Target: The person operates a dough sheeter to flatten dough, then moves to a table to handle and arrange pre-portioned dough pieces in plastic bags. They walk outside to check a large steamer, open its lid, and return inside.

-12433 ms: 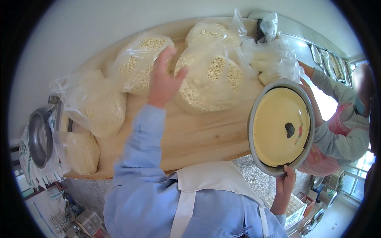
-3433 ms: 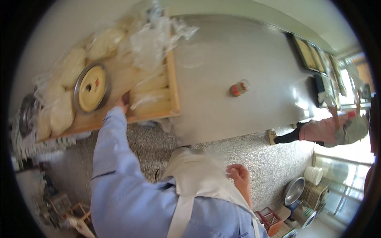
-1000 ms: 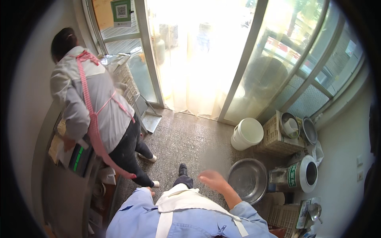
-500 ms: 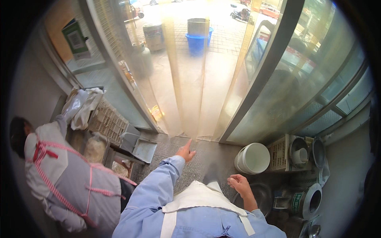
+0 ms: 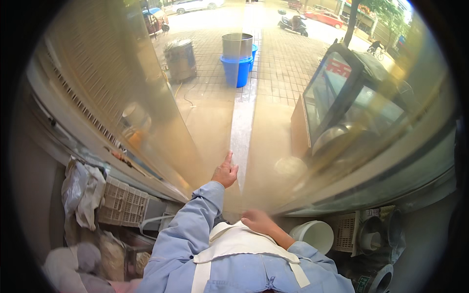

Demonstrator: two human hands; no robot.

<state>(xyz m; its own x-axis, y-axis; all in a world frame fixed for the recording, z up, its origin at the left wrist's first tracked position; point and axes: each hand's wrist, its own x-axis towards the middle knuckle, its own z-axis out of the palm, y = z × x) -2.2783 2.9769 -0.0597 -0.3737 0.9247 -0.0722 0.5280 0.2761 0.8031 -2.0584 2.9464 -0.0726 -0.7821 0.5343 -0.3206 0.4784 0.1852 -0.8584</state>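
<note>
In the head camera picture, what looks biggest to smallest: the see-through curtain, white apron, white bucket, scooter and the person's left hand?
1. See-through curtain
2. White apron
3. White bucket

The left hand and scooter look close, so I won't rank them. The scooter is farther away.

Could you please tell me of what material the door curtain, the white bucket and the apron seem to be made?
Door curtain: probably soft plastic, smooth and slightly hazy; its yellowish strips are see-through.
White bucket: likely plastic, smooth, with an even colour and rounded rim.
Apron: apparently cloth, matt, with soft folds; the fibre cannot be told.
</note>
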